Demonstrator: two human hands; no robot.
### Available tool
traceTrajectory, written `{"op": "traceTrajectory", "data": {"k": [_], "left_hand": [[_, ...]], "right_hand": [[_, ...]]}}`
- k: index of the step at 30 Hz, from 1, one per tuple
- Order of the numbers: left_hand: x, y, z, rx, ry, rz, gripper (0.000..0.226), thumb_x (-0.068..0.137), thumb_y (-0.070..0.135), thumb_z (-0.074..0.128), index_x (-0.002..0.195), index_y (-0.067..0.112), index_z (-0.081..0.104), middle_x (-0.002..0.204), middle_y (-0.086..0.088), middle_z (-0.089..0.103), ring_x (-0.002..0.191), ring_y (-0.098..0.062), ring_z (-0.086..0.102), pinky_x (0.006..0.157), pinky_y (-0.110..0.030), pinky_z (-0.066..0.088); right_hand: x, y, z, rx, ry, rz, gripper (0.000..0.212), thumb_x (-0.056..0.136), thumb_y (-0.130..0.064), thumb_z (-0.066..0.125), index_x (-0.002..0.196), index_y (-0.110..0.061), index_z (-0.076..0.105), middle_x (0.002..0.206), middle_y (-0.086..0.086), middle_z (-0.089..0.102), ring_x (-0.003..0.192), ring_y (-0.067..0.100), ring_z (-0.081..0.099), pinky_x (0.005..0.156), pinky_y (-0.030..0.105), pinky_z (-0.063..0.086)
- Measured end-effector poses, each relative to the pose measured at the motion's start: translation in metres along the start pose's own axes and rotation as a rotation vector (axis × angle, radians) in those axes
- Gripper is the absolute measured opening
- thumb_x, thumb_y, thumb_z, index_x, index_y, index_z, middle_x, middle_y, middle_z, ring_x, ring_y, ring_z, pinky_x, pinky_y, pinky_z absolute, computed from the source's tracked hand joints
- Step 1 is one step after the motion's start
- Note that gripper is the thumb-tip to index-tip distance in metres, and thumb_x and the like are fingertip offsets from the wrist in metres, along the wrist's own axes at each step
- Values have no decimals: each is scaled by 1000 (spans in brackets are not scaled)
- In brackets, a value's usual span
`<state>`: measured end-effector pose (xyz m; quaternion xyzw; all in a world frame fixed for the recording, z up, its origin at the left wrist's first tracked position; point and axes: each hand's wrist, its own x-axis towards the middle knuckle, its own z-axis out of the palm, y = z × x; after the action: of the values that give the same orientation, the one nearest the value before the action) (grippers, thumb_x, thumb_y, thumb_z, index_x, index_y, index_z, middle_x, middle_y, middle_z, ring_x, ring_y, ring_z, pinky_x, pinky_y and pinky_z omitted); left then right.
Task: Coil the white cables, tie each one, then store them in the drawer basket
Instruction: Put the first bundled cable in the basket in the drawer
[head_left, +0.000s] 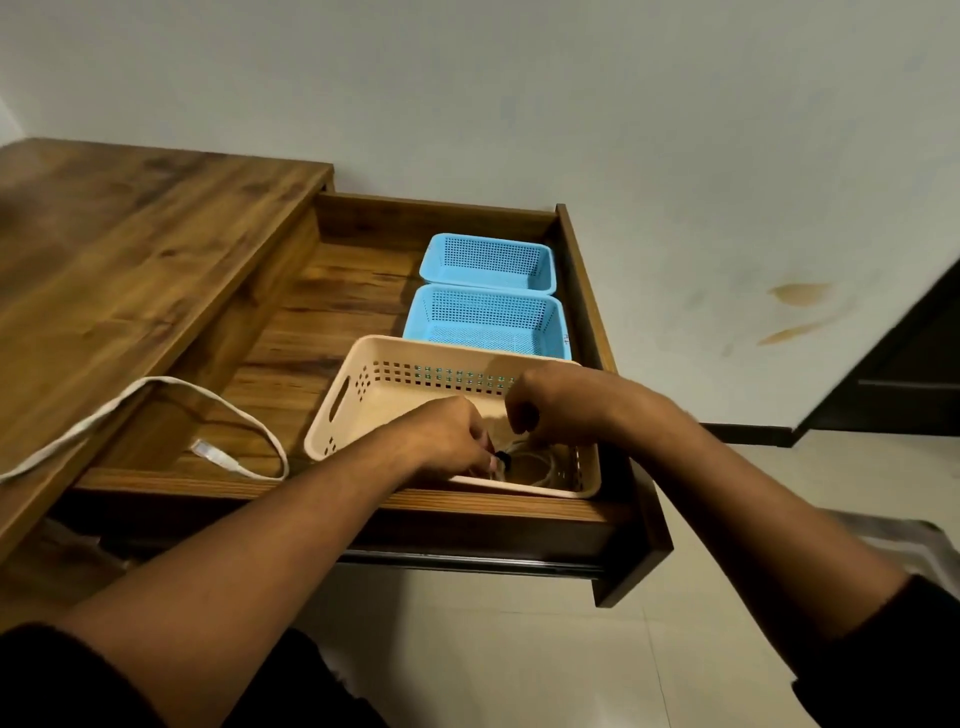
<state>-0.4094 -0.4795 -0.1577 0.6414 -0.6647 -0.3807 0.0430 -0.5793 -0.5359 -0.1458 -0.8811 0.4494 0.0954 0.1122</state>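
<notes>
Fingers of our left hand (452, 436) curl down into the beige basket (343, 395) and pinch the coiled white cable (540, 462) beside its black tie (502, 459). Our right hand (530, 405) hovers just above the coil with its fingers curled; we cannot tell whether it holds anything. The coil lies on the basket floor, in the open drawer (311, 312). Both forearms reach forward, wrists bent downward. A second white cable (171, 387) trails uncoiled from the desk top (130, 234) into the drawer.

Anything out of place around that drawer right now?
Yes: one white cable trails loose from the desk top into the drawer, left of the beige basket, uncoiled and untied. The left hand pinches a coiled cable inside the basket. Brown stains mark the wall.
</notes>
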Motion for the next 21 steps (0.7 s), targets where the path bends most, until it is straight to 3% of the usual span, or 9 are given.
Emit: {"op": "traceTrajectory", "data": {"k": [5,8,12,14,17,21], "left_hand": [[-5,4,6,-103,-83,12,16,97,21,67,88,16,79,84,5,71,87,-12,62,78,-30,45],[-7,4,8,-94,-103,19,18,98,22,65,85,18,77,85,4,69,91,-15,61,83,-33,46],[-11,4,5,-102,-80,21,18,100,21,62,102,15,79,102,-2,74,102,-19,66,92,-35,52],[-17,0,-1,-148,-32,41,17,100,20,61,101,15,78,102,-4,76,101,-23,70,92,-41,58],[-33,-10,-25,-193,134,89,16,100,22,61,100,16,75,103,-7,76,97,-25,73,85,-46,62],[-81,-34,-78,-232,363,111,14,100,26,62,106,23,74,100,2,74,92,-15,71,85,-41,62]], "right_hand": [[2,1,3,-45,-18,31,24,84,-5,77,101,-22,72,101,-2,66,91,18,64,80,34,60],[2,1,3,-43,-29,53,24,85,-5,76,100,-22,70,104,-1,66,92,18,63,79,32,59],[1,-1,0,-41,-47,57,23,87,-6,75,101,-23,70,107,-1,67,92,16,63,71,25,54],[1,-5,-10,-40,-22,43,21,87,-9,77,102,-23,71,104,-2,69,92,16,64,71,27,54],[4,-19,-31,7,86,-11,18,86,-16,80,99,-24,71,97,-7,69,94,16,66,83,35,57],[19,-68,-60,10,239,-141,17,89,-25,80,104,-24,72,103,-7,71,95,13,67,84,33,58]]}}
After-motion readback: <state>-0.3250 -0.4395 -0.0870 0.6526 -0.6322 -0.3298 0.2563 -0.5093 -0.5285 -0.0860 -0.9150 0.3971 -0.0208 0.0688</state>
